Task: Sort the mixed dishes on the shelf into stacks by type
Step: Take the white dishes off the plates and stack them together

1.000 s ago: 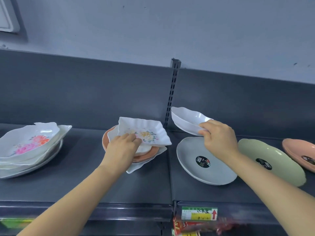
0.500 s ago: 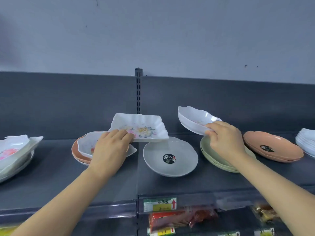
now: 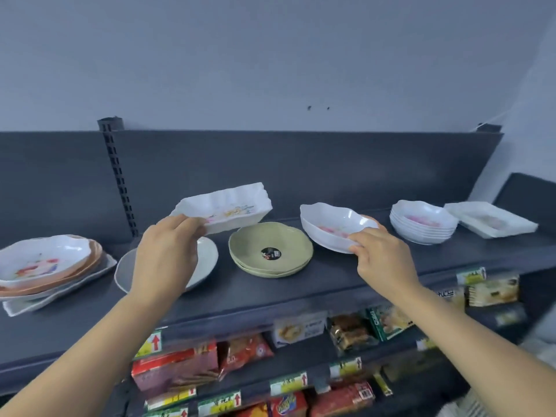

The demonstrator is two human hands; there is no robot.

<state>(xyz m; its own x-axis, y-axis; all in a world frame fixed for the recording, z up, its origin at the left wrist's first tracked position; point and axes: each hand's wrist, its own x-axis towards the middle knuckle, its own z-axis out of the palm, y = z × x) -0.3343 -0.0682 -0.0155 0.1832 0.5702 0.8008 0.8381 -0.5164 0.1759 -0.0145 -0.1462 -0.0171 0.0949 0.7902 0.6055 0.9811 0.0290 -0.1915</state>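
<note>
My left hand (image 3: 165,256) grips a white rectangular floral dish (image 3: 224,207) in the air above the grey plate (image 3: 204,260). My right hand (image 3: 382,259) pinches the near rim of a white oval floral bowl (image 3: 332,225), held over a mostly hidden peach plate (image 3: 371,219). Between them sits a stack of green plates (image 3: 270,249). At the right stand a stack of white oval bowls (image 3: 422,222) and a stack of white rectangular dishes (image 3: 490,218). A mixed pile (image 3: 45,266) of floral, peach and rectangular dishes lies at the left.
The dark shelf (image 3: 301,284) has a raised back panel (image 3: 270,170) and a slotted upright (image 3: 117,176) at the left. Below it, lower shelves hold snack packets (image 3: 355,329) and price tags. A second shelf unit (image 3: 529,194) begins at the far right.
The view has swung right, revealing the sorted white stacks. Both hands have carried their dishes rightward and higher; the rectangular dish now hovers above the grey plate, the oval bowl over the peach plate.
</note>
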